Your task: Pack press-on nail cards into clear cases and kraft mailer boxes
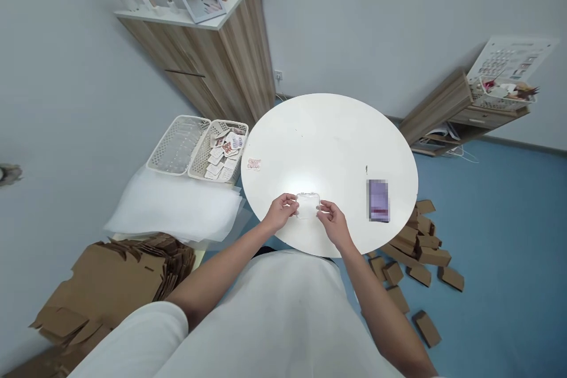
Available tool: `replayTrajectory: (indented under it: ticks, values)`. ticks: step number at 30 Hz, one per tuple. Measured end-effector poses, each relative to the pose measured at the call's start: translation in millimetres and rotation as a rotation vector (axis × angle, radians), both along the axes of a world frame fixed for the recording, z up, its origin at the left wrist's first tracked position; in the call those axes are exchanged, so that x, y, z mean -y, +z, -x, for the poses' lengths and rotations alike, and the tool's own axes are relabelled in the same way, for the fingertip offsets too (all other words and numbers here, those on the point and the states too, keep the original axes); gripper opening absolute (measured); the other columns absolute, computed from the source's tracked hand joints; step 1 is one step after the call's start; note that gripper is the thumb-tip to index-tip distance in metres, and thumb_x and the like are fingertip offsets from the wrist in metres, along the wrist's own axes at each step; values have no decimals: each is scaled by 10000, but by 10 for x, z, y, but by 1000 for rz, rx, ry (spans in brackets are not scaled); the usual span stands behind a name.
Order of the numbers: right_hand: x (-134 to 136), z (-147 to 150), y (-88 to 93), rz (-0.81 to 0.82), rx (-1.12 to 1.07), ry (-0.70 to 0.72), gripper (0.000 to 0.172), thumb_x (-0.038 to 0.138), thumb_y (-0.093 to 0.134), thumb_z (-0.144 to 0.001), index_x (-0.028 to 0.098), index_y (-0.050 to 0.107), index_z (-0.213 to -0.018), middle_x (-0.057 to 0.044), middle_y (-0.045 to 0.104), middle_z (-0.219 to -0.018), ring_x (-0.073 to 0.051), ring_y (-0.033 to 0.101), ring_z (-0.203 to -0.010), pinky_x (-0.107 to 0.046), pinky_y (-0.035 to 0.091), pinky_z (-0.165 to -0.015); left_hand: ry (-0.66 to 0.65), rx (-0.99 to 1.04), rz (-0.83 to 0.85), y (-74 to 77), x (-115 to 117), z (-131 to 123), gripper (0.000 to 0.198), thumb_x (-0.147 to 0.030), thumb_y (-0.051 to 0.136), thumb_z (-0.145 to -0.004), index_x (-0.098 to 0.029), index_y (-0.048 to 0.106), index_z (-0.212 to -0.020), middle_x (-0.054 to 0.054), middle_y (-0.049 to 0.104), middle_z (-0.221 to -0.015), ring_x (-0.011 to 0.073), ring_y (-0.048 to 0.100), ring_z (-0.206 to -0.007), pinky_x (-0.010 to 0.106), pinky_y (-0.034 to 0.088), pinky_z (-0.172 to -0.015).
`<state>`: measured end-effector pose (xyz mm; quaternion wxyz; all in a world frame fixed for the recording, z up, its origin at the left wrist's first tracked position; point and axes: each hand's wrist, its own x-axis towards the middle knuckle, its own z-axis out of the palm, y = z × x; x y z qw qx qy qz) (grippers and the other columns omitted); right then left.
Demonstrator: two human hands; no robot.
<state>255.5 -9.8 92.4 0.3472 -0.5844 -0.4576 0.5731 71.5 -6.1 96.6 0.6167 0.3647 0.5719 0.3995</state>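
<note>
A small clear plastic case [308,206] is held near the front edge of the round white table [341,136]. My left hand [282,211] grips its left side between thumb and fingers. On the opposite side, my right hand [332,220] has its fingertips closed on the case's right edge. Whether the case rests on the tabletop or is slightly lifted, I cannot tell. A small card with a pinkish pattern [254,164] lies at the table's left edge. To the right of my hands is a purple rectangular item [378,201], blurred out.
Left of the table stand a white basket of clear cases [156,150] and a white basket of printed cards [198,158]. White foam sheets [172,207] and flattened cardboard [119,271] are stacked nearer. Folded brown boxes [434,255] litter the floor at right. A wooden cabinet [243,53] stands behind.
</note>
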Motion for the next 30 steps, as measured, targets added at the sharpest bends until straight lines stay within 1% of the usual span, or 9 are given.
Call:
replayTrajectory:
  ticks: [3, 8, 12, 15, 18, 21, 26, 28, 30]
  values:
    - [-35, -120, -38, -75, 171, 40, 442, 401, 561, -722, 231, 482, -1122, -82, 547, -1119, -177, 593, -822, -402, 464, -796, 9, -34, 9, -40, -41, -158, 317, -384, 650, -676, -172, 558, -893, -5, 544, -741, 96, 561, -603, 267, 460, -644]
    - [-61, -130, -41, -254, 363, 133, 510, 444, 627, -662, 235, 451, -1092, -107, 428, -1204, -251, 459, -1096, -416, 432, -859, -2, -34, -20, -95, -88, -306, 300, -368, 642, -692, -166, 549, -893, -10, 538, -726, 94, 563, -605, 268, 465, -645]
    - [-54, -26, -37, -252, 483, 162, 629, 495, 682, -584, 230, 429, -1095, -135, 348, -1271, -304, 344, -1199, -453, 410, -879, -20, -53, -31, -103, -124, -340, 284, -356, 637, -696, -169, 536, -884, -16, 528, -718, 92, 562, -593, 252, 455, -609]
    - [-41, 61, -32, -242, 498, 137, 593, 508, 661, -603, 225, 423, -1066, -136, 372, -1250, -303, 351, -1192, -455, 408, -874, -39, -58, -22, -94, -144, -339, 281, -348, 640, -687, -174, 525, -876, -16, 531, -720, 94, 556, -589, 243, 445, -582]
    - [-26, 126, -24, -210, 426, 63, 501, 490, 619, -649, 230, 422, -1029, -111, 440, -1170, -264, 430, -1114, -415, 435, -831, -109, -49, -28, -74, -162, -315, 271, -339, 649, -677, -177, 528, -856, -9, 541, -759, 86, 539, -596, 239, 442, -596]
    - [-12, 145, -13, -103, 283, -48, 471, 464, 619, -639, 248, 425, -1010, -76, 483, -1125, -229, 504, -1007, -374, 461, -761, -202, -32, -53, -53, -193, -270, 259, -351, 631, -697, -179, 546, -870, 14, 565, -822, 102, 548, -666, 256, 448, -664]
    - [11, 74, 48, 22, -235, -111, 343, 417, 572, -679, 254, 451, -956, -58, 545, -1139, -213, 573, -958, -344, 469, -731, -281, -37, -11, -21, -264, -200, 416, -375, 608, -727, -205, 533, -1100, 74, 559, -1052, 156, 555, -912, 297, 426, -792]
    - [26, 58, 84, 41, -413, -114, 320, 436, 526, -706, 251, 471, -961, -68, 556, -1170, -235, 578, -985, -372, 469, -749, -324, -24, 22, -13, -284, -198, 434, -386, 610, -724, -215, 538, -1116, 76, 561, -1066, 163, 565, -900, 295, 431, -762]
    - [41, 68, 104, 54, -500, -117, 331, 457, 477, -727, 246, 493, -981, -76, 545, -1211, -255, 567, -1022, -403, 468, -763, -373, 4, 34, -16, -291, -209, 371, -404, 588, -739, -214, 579, -1057, 68, 587, -1018, 165, 576, -865, 291, 437, -727]
